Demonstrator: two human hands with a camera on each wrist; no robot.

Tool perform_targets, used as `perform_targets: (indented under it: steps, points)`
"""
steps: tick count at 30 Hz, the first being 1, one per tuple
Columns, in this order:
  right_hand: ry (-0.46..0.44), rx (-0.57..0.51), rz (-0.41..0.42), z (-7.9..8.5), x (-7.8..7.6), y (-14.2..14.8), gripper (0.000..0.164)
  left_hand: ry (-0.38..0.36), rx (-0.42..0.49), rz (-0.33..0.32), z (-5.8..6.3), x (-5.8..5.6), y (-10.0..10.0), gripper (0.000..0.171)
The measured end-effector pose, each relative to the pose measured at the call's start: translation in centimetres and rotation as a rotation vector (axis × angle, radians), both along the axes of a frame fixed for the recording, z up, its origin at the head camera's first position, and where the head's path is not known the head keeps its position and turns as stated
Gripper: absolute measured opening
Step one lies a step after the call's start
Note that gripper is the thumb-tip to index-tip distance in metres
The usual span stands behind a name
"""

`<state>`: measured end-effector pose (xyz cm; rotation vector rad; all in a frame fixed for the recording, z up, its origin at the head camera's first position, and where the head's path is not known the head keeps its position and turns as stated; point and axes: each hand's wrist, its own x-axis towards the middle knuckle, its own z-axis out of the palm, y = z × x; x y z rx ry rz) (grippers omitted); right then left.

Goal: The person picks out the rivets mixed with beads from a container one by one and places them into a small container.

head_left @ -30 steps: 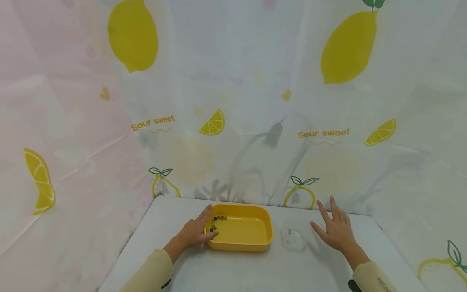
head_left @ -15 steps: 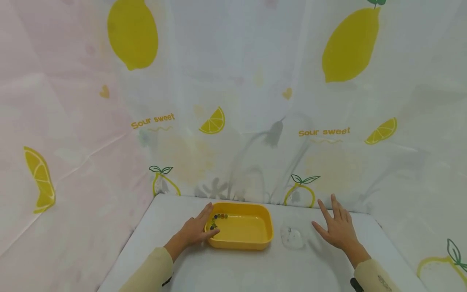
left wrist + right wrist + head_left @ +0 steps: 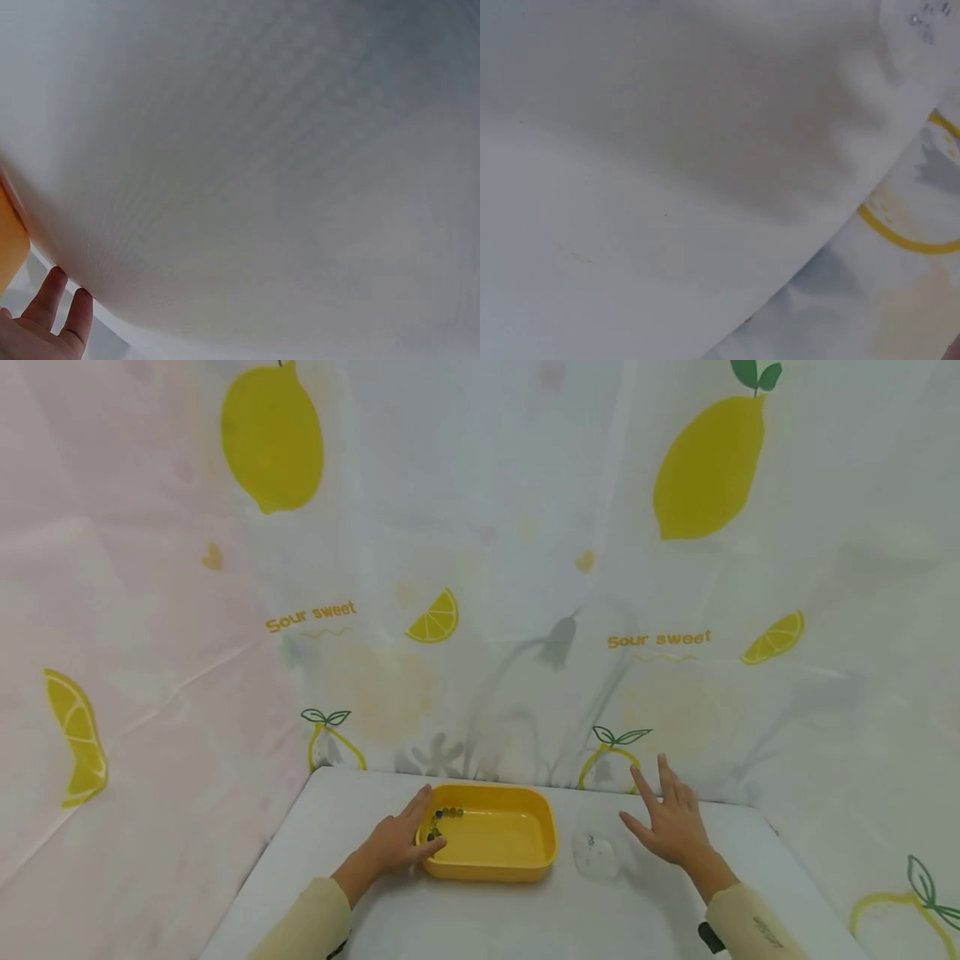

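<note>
A yellow tray (image 3: 495, 868) with rounded corners stands on the white table. Several small round beads (image 3: 450, 812), dark blue, green and amber, lie in a curved row at its left end. My left hand (image 3: 393, 843) rests on the tray's left rim, thumb over the near corner and fingers stretched along the side. In the left wrist view, fingertips (image 3: 79, 315) show near the tray's yellow wall (image 3: 11, 244). Fingers spread and holding nothing, my right hand (image 3: 671, 831) hovers right of a clear, flat container or bag (image 3: 596, 856) with tiny dark contents or marks.
The white tabletop (image 3: 495, 922) ends at the back against a hanging cloth (image 3: 487, 693) printed with lemons and the words "Sour sweet". More cloth hangs at the left and right sides.
My right hand has drifted slightly left, towards the clear container or bag. The left hand stays on the tray, and the head view has shifted a little.
</note>
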<state>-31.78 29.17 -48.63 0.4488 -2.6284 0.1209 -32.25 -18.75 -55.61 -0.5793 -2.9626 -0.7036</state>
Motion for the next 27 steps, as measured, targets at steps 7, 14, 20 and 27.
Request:
perform_targets:
  steps: [7, 14, 20, 27]
  points:
    - [0.011, 0.016, 0.039, 0.0, -0.5, -2.3, 0.078, -0.014, -0.014, 0.002, -0.1, -0.1, 0.0, 0.092]
    - [0.029, 0.031, 0.081, -0.1, -0.8, -4.7, 0.076, -0.011, -0.015, -0.012, 0.0, 0.0, -0.3, 0.094]
    - [-0.013, 0.019, 0.101, 0.4, -1.0, -6.8, 0.076, -0.003, -0.023, -0.011, 0.2, 0.0, -0.3, 0.092]
    - [-0.047, 0.037, 0.13, 0.6, -1.3, -9.4, 0.079, -0.014, -0.018, -0.003, 0.1, -0.1, -0.2, 0.092]
